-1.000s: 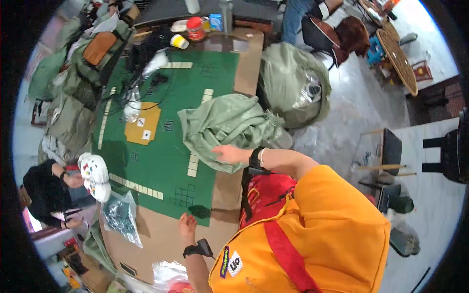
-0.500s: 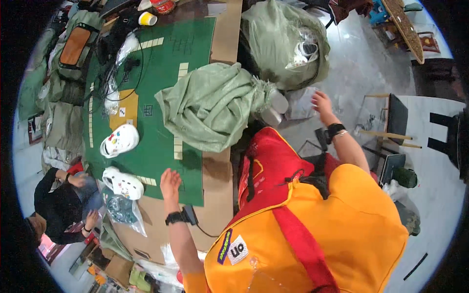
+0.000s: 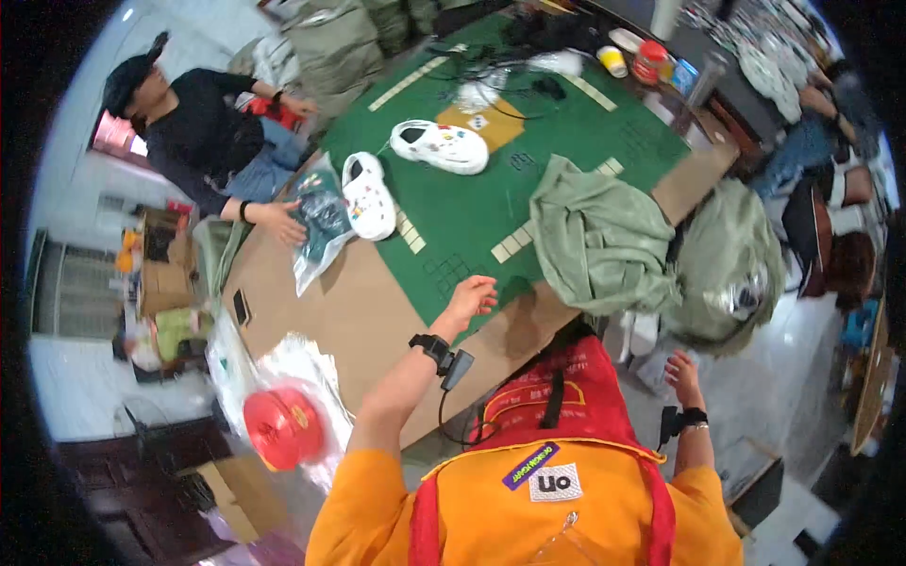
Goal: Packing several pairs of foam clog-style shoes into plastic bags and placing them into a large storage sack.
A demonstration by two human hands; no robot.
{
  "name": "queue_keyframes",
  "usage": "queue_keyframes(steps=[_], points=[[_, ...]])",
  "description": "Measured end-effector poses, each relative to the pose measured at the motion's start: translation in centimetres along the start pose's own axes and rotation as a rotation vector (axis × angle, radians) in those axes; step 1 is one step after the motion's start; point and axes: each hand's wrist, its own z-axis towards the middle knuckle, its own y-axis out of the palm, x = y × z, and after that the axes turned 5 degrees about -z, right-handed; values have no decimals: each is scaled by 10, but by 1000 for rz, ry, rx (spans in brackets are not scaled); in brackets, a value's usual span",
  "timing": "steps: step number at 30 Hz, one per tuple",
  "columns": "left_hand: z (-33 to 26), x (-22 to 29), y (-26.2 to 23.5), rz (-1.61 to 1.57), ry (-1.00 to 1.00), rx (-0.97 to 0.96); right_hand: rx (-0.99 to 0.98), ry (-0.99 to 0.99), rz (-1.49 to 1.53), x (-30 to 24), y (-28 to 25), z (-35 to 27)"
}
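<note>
My left hand (image 3: pixel 469 300) hovers over the near edge of the green mat (image 3: pixel 528 179), holding nothing, its fingers loosely bent and apart. Low by the side of the table, my right hand (image 3: pixel 681 375) hangs with parted fingers and is also bare. It is nearest to a clear plastic bag (image 3: pixel 651 366) under the sacks. A crumpled green woven sack (image 3: pixel 599 236) lies on the mat's right part. Two white clogs with colourful charms stand farther off: one clog (image 3: pixel 439 147) in the middle, the other clog (image 3: pixel 369 196) beside a clear bag with dark green contents (image 3: pixel 321 212).
A person in black (image 3: pixel 212 132) sits at the far left, one hand by the clear bag. A full green sack (image 3: pixel 731 269) stands right of the table. Cables (image 3: pixel 481 80), a yellow cup (image 3: pixel 612 61) and a red-lidded jar (image 3: pixel 649 62) lie farther back. A red round container (image 3: pixel 283 427) is near left.
My view has swung to the left, so the table and clogs appear farther right. Both hands remain bare. The seated person's hand now rests by the clear bag.
</note>
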Motion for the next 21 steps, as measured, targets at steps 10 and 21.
queue_keyframes(steps=[10, 21], points=[[24, 42, -72, -40, 122, 256, 78, -296, -485, -121, 120, 51], [142, 128, -230, 1140, 759, 1260, 291, -321, -634, -129, 209, 114]])
